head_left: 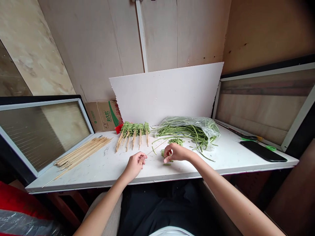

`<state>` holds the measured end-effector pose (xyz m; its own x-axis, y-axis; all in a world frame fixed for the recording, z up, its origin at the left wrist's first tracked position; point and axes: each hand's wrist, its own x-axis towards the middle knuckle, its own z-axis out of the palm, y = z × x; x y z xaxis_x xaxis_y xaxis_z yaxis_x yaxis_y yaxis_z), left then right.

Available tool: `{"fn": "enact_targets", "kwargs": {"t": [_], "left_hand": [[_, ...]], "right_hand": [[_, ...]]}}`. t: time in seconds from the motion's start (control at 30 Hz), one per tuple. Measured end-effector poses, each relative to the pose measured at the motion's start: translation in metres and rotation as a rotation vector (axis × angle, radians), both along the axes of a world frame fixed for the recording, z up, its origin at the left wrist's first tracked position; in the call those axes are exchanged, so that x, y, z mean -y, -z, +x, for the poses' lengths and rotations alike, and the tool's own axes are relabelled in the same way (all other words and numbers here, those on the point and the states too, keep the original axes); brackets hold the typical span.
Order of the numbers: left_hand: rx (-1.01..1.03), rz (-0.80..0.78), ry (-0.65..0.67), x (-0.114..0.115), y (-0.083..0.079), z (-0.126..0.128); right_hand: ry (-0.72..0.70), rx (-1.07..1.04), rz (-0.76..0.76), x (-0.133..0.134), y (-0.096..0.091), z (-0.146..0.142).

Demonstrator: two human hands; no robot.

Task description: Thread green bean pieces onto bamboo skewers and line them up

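Note:
My left hand (137, 163) is closed around the lower end of a thin bamboo skewer (155, 149), which slants up to the right above the tabletop. My right hand (174, 152) is bent down over short cut pieces of green bean (162, 152), its fingers curled toward the thumb. What its fingertips pinch, if anything, is too small to make out. Beyond that hand lies a small pile of cut bean pieces (176, 141). One loose piece (167, 164) rests near the table's front edge. Finished skewers of green bean pieces (134, 127) lie in a row behind my left hand.
Bare bamboo skewers (83, 150) are spread at the left of the white table (98, 170). Long green beans (182, 130) spill from a clear plastic bag (209, 126) at the back. A black phone (263, 151) lies at right. A white board (167, 93) and cardboard box (102, 115) stand behind.

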<state>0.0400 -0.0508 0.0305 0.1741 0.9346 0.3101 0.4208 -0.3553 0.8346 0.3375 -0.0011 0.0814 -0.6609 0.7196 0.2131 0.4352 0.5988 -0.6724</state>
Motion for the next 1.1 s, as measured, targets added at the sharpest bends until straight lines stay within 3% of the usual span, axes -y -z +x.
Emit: {"fn": "enact_targets", "kwargs": {"t": [0.17, 0.3, 0.5, 0.63, 0.77, 0.9, 1.1], "left_hand": [[-0.109, 0.112, -0.119, -0.012, 0.016, -0.011], [-0.153, 0.152, -0.151, -0.015, 0.025, -0.015], [-0.15, 0.254, -0.275, -0.017, 0.029, -0.017], [-0.152, 0.377, -0.375, -0.017, 0.031, -0.017], [-0.201, 0.407, -0.374, -0.015, 0.032, -0.014], [-0.228, 0.409, -0.359, -0.011, 0.029, -0.011], [-0.289, 0.426, -0.35, -0.009, 0.028, -0.01]], "right_hand": [[0.081, 0.193, -0.114, 0.002, 0.006, 0.002], [0.078, 0.201, -0.129, 0.001, 0.014, -0.002], [0.05, -0.045, -0.075, -0.009, 0.008, 0.01], [0.093, -0.328, -0.21, -0.016, 0.011, 0.015], [0.205, -0.569, -0.28, -0.017, 0.025, 0.004], [0.186, -0.695, -0.37, -0.013, 0.035, -0.008], [0.216, -0.763, -0.372, -0.015, 0.041, -0.01]]}}
